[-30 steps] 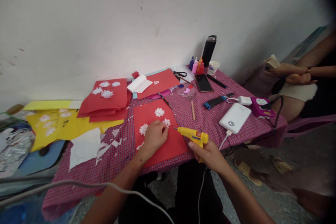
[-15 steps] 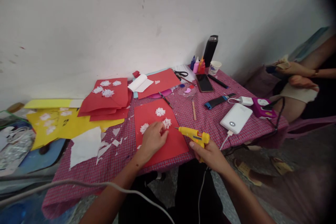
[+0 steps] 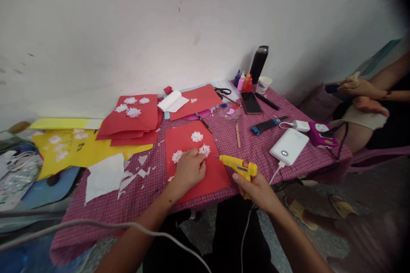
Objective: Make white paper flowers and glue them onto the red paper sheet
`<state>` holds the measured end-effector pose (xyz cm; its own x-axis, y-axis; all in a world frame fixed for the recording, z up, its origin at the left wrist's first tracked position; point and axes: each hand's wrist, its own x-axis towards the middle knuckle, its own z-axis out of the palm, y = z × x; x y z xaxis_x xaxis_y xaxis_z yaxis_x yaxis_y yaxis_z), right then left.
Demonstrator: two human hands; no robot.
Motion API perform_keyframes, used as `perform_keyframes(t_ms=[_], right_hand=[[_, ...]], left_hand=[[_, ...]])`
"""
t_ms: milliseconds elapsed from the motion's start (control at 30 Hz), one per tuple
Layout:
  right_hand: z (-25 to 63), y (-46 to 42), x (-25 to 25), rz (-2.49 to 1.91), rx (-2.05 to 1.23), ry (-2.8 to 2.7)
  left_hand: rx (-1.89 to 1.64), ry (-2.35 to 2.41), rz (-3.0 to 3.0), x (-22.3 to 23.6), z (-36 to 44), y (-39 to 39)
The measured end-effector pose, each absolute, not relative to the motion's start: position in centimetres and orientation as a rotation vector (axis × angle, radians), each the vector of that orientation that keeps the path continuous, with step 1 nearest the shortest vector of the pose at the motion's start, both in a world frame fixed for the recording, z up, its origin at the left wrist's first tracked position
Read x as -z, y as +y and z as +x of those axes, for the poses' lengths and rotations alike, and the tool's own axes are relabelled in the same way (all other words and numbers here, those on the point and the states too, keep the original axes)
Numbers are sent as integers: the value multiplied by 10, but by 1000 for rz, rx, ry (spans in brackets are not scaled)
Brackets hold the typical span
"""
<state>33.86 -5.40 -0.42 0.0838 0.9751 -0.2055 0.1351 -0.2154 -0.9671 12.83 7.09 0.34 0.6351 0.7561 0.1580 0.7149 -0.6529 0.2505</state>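
On red paper (image 3: 218, 175), white flowers (image 3: 197, 136)

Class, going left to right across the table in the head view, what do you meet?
Torn white paper → left hand → yellow hot-glue gun → white power bank → purple power socket.
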Motion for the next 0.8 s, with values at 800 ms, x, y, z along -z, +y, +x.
perform_keyframes(t_ms=[800], right_hand=[[339,-53,2,-1576,-1265,-1116]], left_hand=[[-436,1028,2710,-18,110,88]])
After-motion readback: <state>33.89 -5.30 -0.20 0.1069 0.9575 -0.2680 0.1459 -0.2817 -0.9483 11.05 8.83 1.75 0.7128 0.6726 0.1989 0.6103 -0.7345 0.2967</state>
